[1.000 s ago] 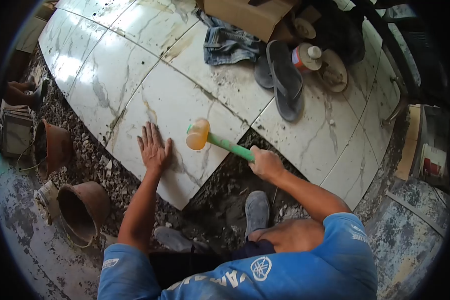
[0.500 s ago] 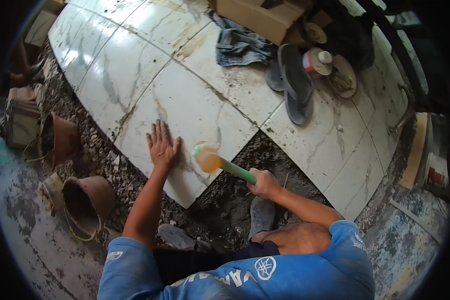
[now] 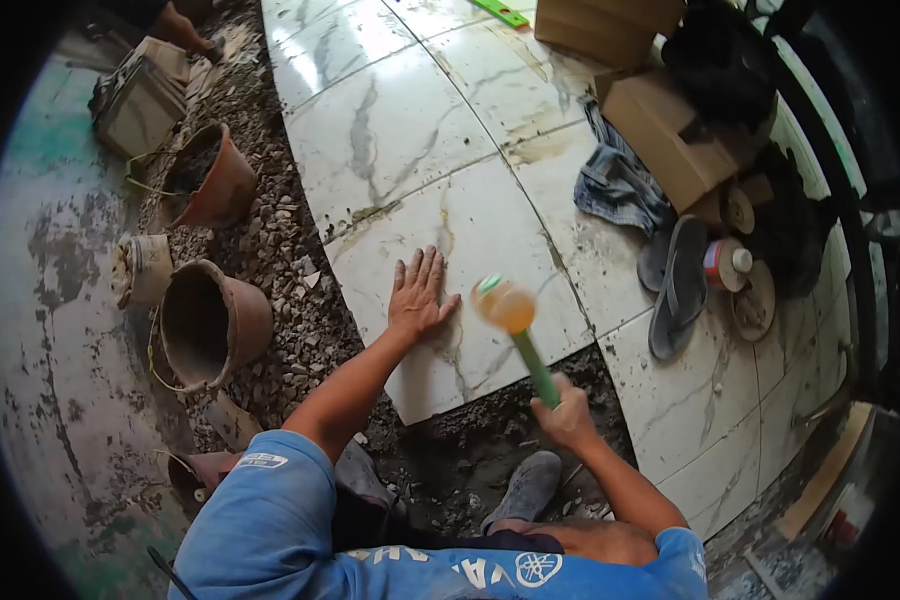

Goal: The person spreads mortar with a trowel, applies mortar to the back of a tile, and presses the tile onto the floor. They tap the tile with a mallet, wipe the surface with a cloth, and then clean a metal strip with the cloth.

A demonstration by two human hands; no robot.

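Observation:
My left hand (image 3: 423, 294) lies flat with fingers spread on a white, grey-veined floor tile (image 3: 510, 260). Its wrist crosses the tile's left edge. My right hand (image 3: 567, 411) is wrapped round the green handle of a rubber mallet (image 3: 506, 307). The mallet's yellowish head overlaps the right part of the tile in this view, to the right of my left hand. Dark wet mortar (image 3: 490, 440) borders the tile on the near side, around my feet.
Gravel (image 3: 295, 270) runs along the left, with an orange bucket (image 3: 225, 180) and a brown bucket (image 3: 240, 325). Sandals (image 3: 682, 285), jeans cloth (image 3: 620, 185), a bottle (image 3: 727, 262) and a cardboard box (image 3: 670, 130) sit on tiles at right. Another person's leg (image 3: 182, 28) shows top left.
The view has turned, shifting the scene rightward. My left hand stays flat on the same tile. The mallet has swung so its handle points more steeply away from me.

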